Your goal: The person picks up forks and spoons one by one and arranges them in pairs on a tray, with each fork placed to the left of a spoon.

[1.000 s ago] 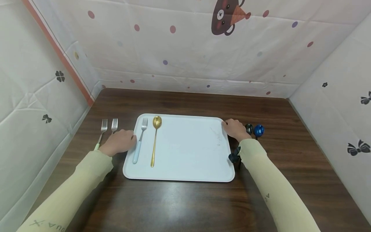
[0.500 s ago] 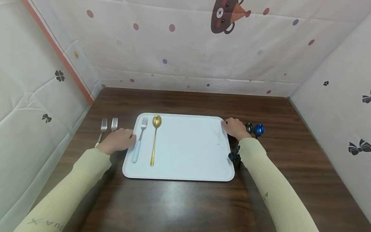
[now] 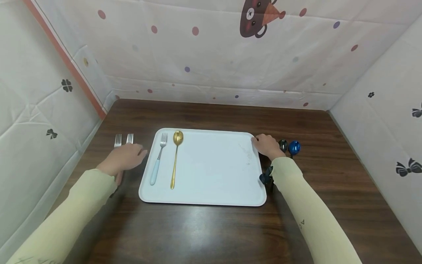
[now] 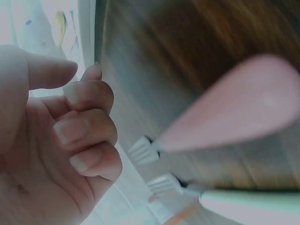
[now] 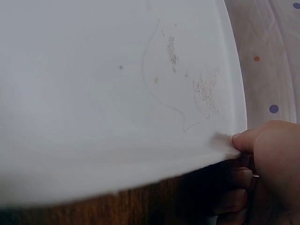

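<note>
A white tray lies on the table. On its left side are a fork with a light blue handle and a gold spoon. My right hand pinches the tray's far right corner, thumb on the rim and fingers curled below, as the right wrist view shows. My left hand is just off the tray's left edge, above two forks, its fingers loosely curled around nothing. The left wrist view shows these as a pink-handled fork and a pale green-handled fork, both apart from the fingers.
A dark spoon and a blue spoon lie right of the tray, their handles hidden by my right arm. Patterned white sheets wall the wooden table at the back and sides.
My left hand has left the tray's left edge and shifted left over the two forks. My right hand stays on the tray's corner, and the tray keeps its place.
</note>
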Demonstrator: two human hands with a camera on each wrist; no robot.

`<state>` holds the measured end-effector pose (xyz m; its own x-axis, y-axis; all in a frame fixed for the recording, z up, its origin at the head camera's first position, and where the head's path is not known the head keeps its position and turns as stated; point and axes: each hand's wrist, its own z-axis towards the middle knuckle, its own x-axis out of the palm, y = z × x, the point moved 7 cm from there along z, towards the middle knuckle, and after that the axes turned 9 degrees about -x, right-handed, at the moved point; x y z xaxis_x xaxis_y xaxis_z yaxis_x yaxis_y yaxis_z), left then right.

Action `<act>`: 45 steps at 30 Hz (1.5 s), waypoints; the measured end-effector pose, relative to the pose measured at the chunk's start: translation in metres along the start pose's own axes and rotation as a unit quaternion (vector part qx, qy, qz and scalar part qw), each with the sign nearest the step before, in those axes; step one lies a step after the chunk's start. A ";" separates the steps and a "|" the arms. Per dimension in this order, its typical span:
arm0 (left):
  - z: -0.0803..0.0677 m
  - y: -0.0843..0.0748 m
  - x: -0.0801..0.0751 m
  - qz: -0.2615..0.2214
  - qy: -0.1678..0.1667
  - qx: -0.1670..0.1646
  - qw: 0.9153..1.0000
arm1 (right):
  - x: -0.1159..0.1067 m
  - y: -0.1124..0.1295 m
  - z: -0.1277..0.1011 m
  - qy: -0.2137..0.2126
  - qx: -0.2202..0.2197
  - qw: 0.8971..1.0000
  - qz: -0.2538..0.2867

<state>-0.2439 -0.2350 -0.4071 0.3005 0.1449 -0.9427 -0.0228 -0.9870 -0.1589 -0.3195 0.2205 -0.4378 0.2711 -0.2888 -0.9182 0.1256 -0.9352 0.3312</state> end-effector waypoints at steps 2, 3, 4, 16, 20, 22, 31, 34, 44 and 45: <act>-0.001 0.004 -0.003 0.003 0.000 -0.001 1.000 | 0.000 -0.001 0.001 0.000 0.001 1.000 0.001; -0.002 0.006 -0.005 0.001 -0.001 -0.002 1.000 | 0.001 -0.001 0.001 0.001 0.001 1.000 0.001; -0.003 0.008 -0.007 0.000 0.000 -0.003 1.000 | 0.001 -0.002 0.001 0.001 0.002 1.000 0.003; -0.008 0.037 -0.021 0.005 0.014 -0.023 1.000 | 0.002 -0.004 0.001 0.003 0.004 1.000 0.014; -0.010 0.044 -0.021 0.011 0.037 -0.024 0.999 | 0.002 -0.003 0.001 0.002 0.003 1.000 0.015; -0.011 0.046 -0.019 0.012 0.050 -0.024 0.998 | 0.001 -0.003 0.001 0.001 0.002 1.000 0.014; -0.008 0.050 -0.006 0.034 0.082 -0.029 0.996 | 0.002 -0.004 0.002 0.000 0.000 1.000 0.009; -0.009 0.051 -0.003 0.035 0.093 -0.038 0.994 | 0.002 -0.003 0.001 0.001 0.000 1.000 0.010; -0.009 0.048 0.001 0.048 0.099 -0.031 0.993 | 0.001 -0.003 0.001 0.001 0.005 1.000 0.006; -0.009 0.048 0.001 0.048 0.099 -0.031 0.993 | 0.001 -0.003 0.001 0.001 0.006 1.000 0.007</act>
<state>-0.2361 -0.2830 -0.4127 0.4812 0.0389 -0.8758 -0.0036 -0.9989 -0.0463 -0.3209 0.2229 -0.4404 0.2744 -0.3007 -0.9134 0.1115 -0.9335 0.3408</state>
